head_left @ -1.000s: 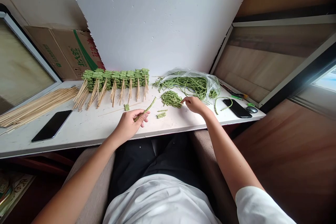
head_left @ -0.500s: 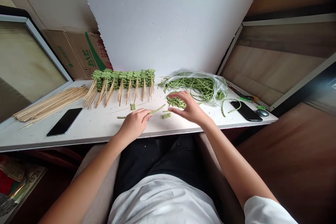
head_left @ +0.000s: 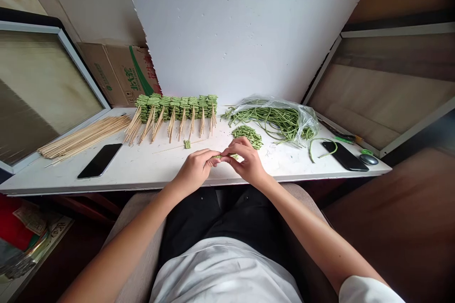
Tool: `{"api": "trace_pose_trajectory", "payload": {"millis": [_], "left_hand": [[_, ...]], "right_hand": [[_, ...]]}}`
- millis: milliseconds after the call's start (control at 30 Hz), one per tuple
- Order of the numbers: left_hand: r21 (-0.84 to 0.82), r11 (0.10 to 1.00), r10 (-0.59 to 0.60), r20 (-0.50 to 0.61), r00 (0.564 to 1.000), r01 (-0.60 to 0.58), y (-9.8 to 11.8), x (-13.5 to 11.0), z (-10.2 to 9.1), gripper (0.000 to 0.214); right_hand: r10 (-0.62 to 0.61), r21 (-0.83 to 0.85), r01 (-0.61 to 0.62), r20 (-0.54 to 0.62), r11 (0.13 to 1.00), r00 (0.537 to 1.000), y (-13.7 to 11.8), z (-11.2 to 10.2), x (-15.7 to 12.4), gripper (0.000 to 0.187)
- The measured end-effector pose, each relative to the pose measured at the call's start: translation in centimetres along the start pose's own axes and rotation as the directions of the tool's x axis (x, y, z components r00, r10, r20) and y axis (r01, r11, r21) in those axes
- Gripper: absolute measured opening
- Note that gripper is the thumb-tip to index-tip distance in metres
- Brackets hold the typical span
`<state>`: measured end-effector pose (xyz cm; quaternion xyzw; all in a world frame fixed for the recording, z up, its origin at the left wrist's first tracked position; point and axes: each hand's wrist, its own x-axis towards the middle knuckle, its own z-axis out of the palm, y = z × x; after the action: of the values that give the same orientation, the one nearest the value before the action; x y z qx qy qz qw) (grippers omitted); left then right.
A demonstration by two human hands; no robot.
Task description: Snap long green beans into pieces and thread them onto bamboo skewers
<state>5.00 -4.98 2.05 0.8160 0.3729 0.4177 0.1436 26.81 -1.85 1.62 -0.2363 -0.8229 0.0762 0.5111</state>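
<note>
My left hand [head_left: 196,168] and my right hand [head_left: 245,161] meet over the front of the white table [head_left: 142,170], both pinched on a green bean piece [head_left: 223,156] held between them. Just beyond my right hand lies a small heap of cut bean pieces [head_left: 248,133]. A row of finished bean skewers [head_left: 177,110] stands at the back, with a thin bare skewer [head_left: 174,147] and a few bean bits [head_left: 186,144] in front of it.
Long beans spill from a clear plastic bag [head_left: 280,118] at the right. A bundle of bamboo skewers [head_left: 83,136] and a black phone [head_left: 100,160] lie at the left. Another phone [head_left: 345,155], scissors [head_left: 341,136] and a small dark object [head_left: 368,159] sit at the far right. A white foam board [head_left: 241,38] leans behind.
My right hand came back from the heap of cut beans to meet my left hand. Both now pinch the bean piece that my left hand alone held before.
</note>
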Motion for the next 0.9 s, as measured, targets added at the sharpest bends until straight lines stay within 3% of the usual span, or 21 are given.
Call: {"api": "trace_pose_trajectory", "payload": {"millis": [233, 500, 633, 900], "left_hand": [[0.104, 0.986, 0.135, -0.048, 0.990, -0.130, -1.0, -0.3, 1.1, 0.032], [0.024, 0.977, 0.213, -0.012, 0.977, -0.213, -1.6, 0.1, 0.7, 0.031], [-0.060, 0.981, 0.188, 0.036, 0.981, -0.186, -2.0, 0.1, 0.7, 0.030], [-0.192, 0.980, 0.070, 0.138, 0.988, -0.043, -1.8, 0.0, 1.0, 0.029]], "right_hand": [[-0.055, -0.165, 0.051, -0.019, 0.985, 0.998, -0.4, 1.0, -0.7, 0.016], [0.092, 0.070, -0.103, 0.148, 0.992, 0.985, -0.9, 1.0, -0.4, 0.021], [0.120, 0.199, -0.170, 0.240, 0.965, 0.963, -0.3, 0.7, -0.2, 0.024], [0.154, 0.271, -0.268, 0.376, 0.925, 0.914, 0.6, 0.1, 0.2, 0.032]]}}
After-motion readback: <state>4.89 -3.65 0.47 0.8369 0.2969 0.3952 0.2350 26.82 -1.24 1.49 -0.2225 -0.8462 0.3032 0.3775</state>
